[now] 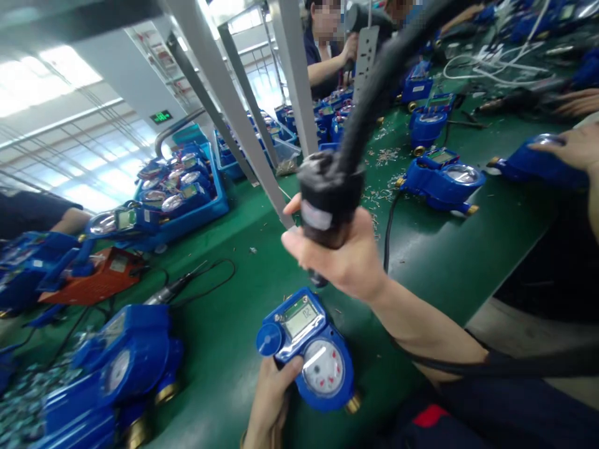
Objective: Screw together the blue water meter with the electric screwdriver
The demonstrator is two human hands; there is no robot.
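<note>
At frame centre, the right hand [344, 249] grips a black power screwdriver [327, 206] above the blue water meter [309, 349], steadied on the green tabletop [224, 349] by the left hand [271, 399]; the tip is not yet touching.

Green bench [468, 249], grey frame posts [294, 75], bright windows [56, 81].

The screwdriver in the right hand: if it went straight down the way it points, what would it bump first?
Probably the blue water meter near its display, steadied by the left hand; depth is unclear.
</note>
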